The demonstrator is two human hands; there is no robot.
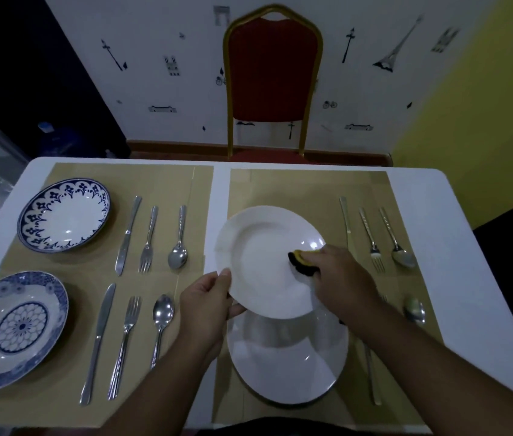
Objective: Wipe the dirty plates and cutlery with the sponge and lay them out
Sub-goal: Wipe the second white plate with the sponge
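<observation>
On the left mat [160, 184], at nine o'clock, lie two blue-patterned plates [63, 215] and rows of cutlery [148, 239]. The left hand [208, 305] pinches a white plate [261, 256] at its seven o'clock rim, thumb on top, above a second white plate [286, 366]. The right hand [340, 275], fingers curled, presses a sponge [300, 262] at the held plate's four o'clock. More cutlery [371, 237] lies at three o'clock.

At centre frame the left hand [208, 306] grips the lower-left rim of a lifted white plate [261, 262], thumb on top, while the right hand [340, 278] presses a yellow-and-black sponge [300, 262] against its right side. A second white plate [286, 366] lies just below on the counter [437, 199]. At left lie a blue-rimmed plate [63, 215], a blue floral plate [12, 328] and laid-out cutlery [147, 243]; a red chair [272, 77] stands top centre
</observation>
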